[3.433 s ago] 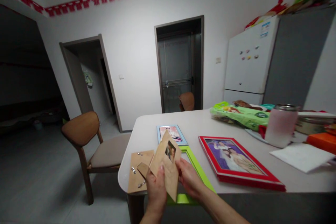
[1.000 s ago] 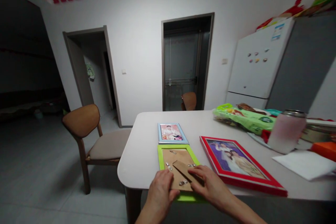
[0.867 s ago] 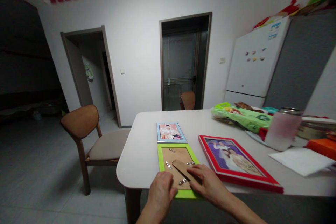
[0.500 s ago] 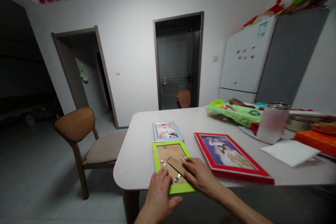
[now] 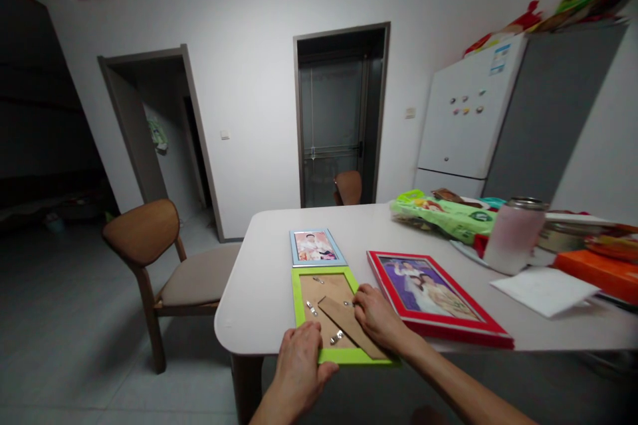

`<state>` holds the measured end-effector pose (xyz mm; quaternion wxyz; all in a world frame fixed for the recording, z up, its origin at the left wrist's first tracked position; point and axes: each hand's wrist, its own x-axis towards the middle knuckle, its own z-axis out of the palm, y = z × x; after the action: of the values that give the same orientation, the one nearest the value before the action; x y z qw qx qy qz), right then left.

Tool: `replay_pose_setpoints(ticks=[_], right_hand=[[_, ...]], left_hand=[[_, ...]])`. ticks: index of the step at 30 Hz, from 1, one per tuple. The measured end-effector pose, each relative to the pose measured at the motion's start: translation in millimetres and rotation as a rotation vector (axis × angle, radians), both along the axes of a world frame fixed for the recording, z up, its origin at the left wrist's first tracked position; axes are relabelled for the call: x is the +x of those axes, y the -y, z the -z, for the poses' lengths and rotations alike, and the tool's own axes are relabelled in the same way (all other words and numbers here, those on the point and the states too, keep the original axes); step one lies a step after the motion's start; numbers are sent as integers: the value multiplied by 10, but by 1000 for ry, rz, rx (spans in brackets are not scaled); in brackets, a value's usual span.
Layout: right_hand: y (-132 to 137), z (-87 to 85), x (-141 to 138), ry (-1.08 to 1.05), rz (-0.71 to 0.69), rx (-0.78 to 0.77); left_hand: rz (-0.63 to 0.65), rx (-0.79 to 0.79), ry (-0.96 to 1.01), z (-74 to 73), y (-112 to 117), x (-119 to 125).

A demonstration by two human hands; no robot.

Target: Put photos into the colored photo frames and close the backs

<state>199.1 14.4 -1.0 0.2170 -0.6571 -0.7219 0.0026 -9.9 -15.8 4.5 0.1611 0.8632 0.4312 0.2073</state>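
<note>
A lime-green picture frame (image 5: 298, 299) lies face down near the table's front edge. Its brown backing board (image 5: 326, 285) shows metal clips (image 5: 337, 337) and a slanted stand leg (image 5: 349, 325). My left hand (image 5: 302, 358) grips the lower left corner, thumb at the front edge and fingers on top. On the right side, my right hand (image 5: 376, 315) has its fingers curled over the frame's edge, by a clip that they partly hide. Just behind lies a light-blue framed photo (image 5: 314, 247), and to the right a larger red framed photo (image 5: 433, 292), both face up.
The white table (image 5: 269, 279) also bears a green package (image 5: 443, 216), a pink bottle (image 5: 516, 236), white paper (image 5: 545, 291) and an orange box (image 5: 598, 270) at the right. A wooden chair (image 5: 144, 232) stands to the left; a fridge (image 5: 468, 106) is behind.
My right hand's fingers have drawn in from lying spread over the stand leg to curling at the frame's right side. More of the leg shows. My left hand stays at its corner.
</note>
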Motion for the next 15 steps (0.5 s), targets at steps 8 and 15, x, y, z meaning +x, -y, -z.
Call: replay_pose_setpoints(ticks=[8, 15], right_hand=[[175, -77, -117, 41, -52, 36], [481, -187, -391, 3, -412, 51]], left_hand=[[-14, 3, -38, -14, -15, -4], [-13, -10, -52, -1, -30, -15]])
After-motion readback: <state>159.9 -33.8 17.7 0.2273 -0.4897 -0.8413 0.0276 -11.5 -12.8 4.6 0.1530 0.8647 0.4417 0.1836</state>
